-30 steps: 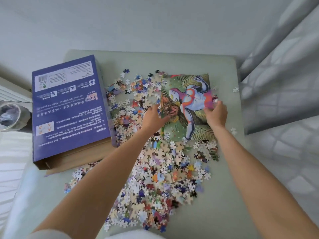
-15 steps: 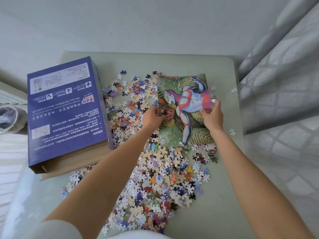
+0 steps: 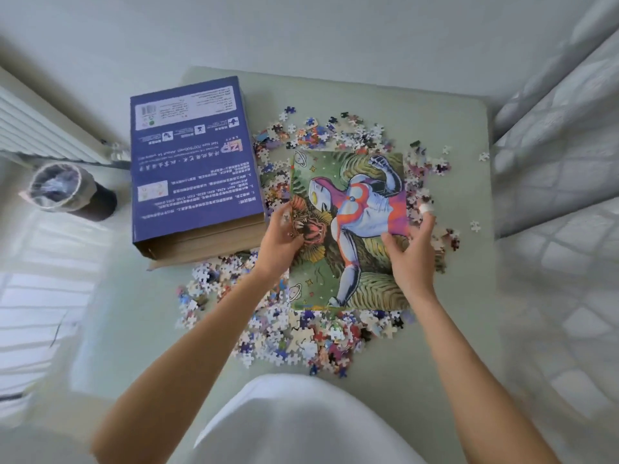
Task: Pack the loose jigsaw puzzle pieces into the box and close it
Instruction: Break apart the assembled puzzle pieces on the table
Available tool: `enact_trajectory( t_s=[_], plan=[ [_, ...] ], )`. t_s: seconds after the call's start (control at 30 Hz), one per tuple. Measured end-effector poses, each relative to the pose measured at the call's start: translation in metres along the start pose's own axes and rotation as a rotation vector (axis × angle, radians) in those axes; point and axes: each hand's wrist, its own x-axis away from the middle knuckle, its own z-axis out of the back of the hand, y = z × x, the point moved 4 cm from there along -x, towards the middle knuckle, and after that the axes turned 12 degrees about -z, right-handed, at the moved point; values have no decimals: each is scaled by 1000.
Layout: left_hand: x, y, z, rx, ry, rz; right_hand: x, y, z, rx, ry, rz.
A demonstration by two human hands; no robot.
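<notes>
picture sheet (image 3: pixel 348 229) drawn nearer, lifted off pieces (image 3: pixel 301 339)

The blue box (image 3: pixel 194 162) is printed cardboard with a raw brown inside, the table (image 3: pixel 462 296) smooth matt green.

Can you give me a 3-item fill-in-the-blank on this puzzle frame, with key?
1. The blue box lies to the ____ of the picture sheet.
2. The left hand and right hand both hold the ____.
3. Loose puzzle pieces lie on the ____, none visibly in the box.

Missing words: left; picture sheet; table
</notes>
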Motion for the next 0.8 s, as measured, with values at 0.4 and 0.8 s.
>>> enact_trajectory(
  t_s=[0.4,0.8],
  plan=[
    [100,-95,182,-446,132,63,139,-15,-134,48,-283,-29],
    [28,-114,285,-470,260,48,167,-38,-177,89,-243,-176]
  ],
)
